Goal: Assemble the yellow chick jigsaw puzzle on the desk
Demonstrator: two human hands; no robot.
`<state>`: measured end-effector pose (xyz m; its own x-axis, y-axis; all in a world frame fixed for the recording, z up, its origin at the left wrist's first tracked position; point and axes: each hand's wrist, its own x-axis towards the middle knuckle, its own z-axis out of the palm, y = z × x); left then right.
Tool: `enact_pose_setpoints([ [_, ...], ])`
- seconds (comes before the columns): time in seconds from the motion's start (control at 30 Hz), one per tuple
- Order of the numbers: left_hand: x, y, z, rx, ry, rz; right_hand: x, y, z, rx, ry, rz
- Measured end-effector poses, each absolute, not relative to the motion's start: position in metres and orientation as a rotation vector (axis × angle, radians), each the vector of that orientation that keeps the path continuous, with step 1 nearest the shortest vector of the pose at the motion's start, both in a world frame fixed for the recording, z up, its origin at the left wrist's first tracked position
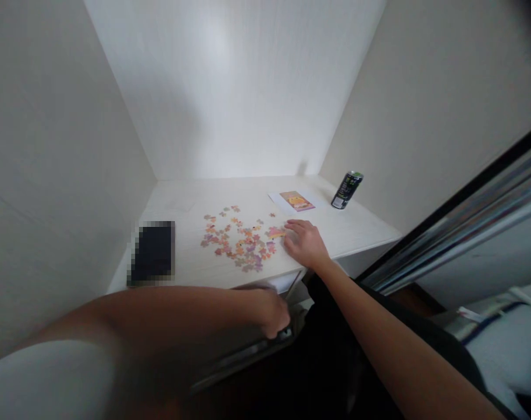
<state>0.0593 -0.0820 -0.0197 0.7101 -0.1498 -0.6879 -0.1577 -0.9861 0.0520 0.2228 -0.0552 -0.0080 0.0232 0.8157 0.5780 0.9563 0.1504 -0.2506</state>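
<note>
Right hand [304,242] lies flat on the pale desk [362,224], fingers spread, fingertips touching the right edge of the puzzle pieces [239,242]: small, flat, knobbed, orange and mauve, scattered loosely at desk centre. Left hand [272,312] curls below the near desk edge; what it grips cannot be told. Far right: a glossy dark can [346,190], a rectangular picture card [296,200] just left of it. Near left: a dark flat rectangle [152,252].

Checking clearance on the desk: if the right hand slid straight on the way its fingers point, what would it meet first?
The right hand points left; its fingertips already seem to touch the nearest puzzle pieces, then the scattered pile.
</note>
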Motion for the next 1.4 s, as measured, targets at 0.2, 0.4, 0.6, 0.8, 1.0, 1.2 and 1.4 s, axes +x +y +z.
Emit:
enact_pose_setpoints([
  [0.2, 0.06, -0.085, -0.016, -3.015, 0.326, 0.859, 0.214, -0.067, -0.001, -1.94, -1.445, -0.406],
  [0.4, 0.061, -0.087, -0.017, -2.968, 0.351, 0.894, 0.222, -0.146, -0.036, -2.576, -0.762, -0.196],
  [0.6, 0.06, -0.088, -0.016, -2.946, 0.415, 0.861, 0.216, -0.21, -0.091, -2.973, -0.861, 0.73],
  [0.8, 0.063, -0.091, -0.014, -2.949, 0.518, 0.834, 0.144, -0.228, -0.098, -3.002, -1.34, 0.88],
  [1.0, 0.066, -0.093, -0.016, -2.935, 0.507, 0.752, 0.064, -0.247, -0.079, -2.903, -1.745, 0.83],
  [1.2, 0.073, -0.086, -0.013, -2.993, 0.55, 0.536, 0.023, -0.244, -0.066, -2.849, -2.006, 0.822],
  [1.4, 0.073, -0.089, -0.022, -2.976, 0.693, 0.707, 0.0, -0.227, -0.082, -2.695, -2.149, 0.776],
])
